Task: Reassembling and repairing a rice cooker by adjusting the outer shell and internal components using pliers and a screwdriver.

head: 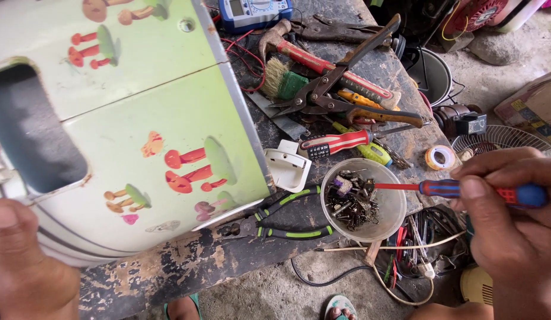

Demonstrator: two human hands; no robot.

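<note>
Right hand (512, 219) pokes a screwdriver (459, 189) into the screw tub (394, 207).

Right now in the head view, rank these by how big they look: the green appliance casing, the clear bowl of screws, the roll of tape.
1. Green appliance casing, by far the largest
2. Clear bowl
3. Roll of tape, smallest

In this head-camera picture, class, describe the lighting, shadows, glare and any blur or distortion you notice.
Head view: soft, even daylight with faint shadows; mild glare on the pale green appliance casing; the left hand at the near edge looks blurred, while the right hand, its screwdriver and the tub of screws are fairly sharp; the wide lens bends the casing's edges slightly.
</note>
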